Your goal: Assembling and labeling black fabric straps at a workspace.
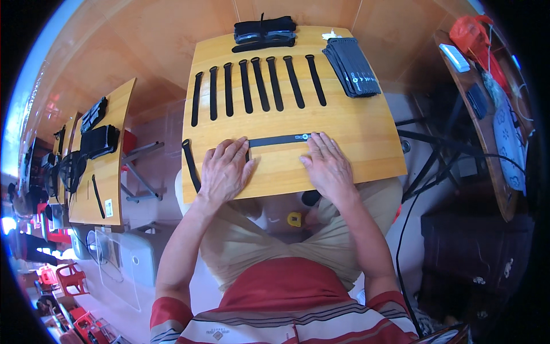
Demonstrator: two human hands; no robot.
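A dark flat strap (278,140) lies crosswise on the wooden table in front of me, with a small pale printed mark close to its right end. My left hand (225,171) lies flat over its left end, fingers stretched out. On the right end rest the fingertips of my right hand (330,164), also laid flat. Another black strap (191,165) lies lengthwise just left of my left hand. Farther back, several narrow black straps (255,85) with a ring or buckle at the far end lie side by side in a row.
A stack of dark grey straps (351,67) sits at the table's back right, and a tied black bundle (264,31) at the back edge. Side tables stand left (114,172) and right (497,155). A yellow tape measure (294,219) shows below, between my legs.
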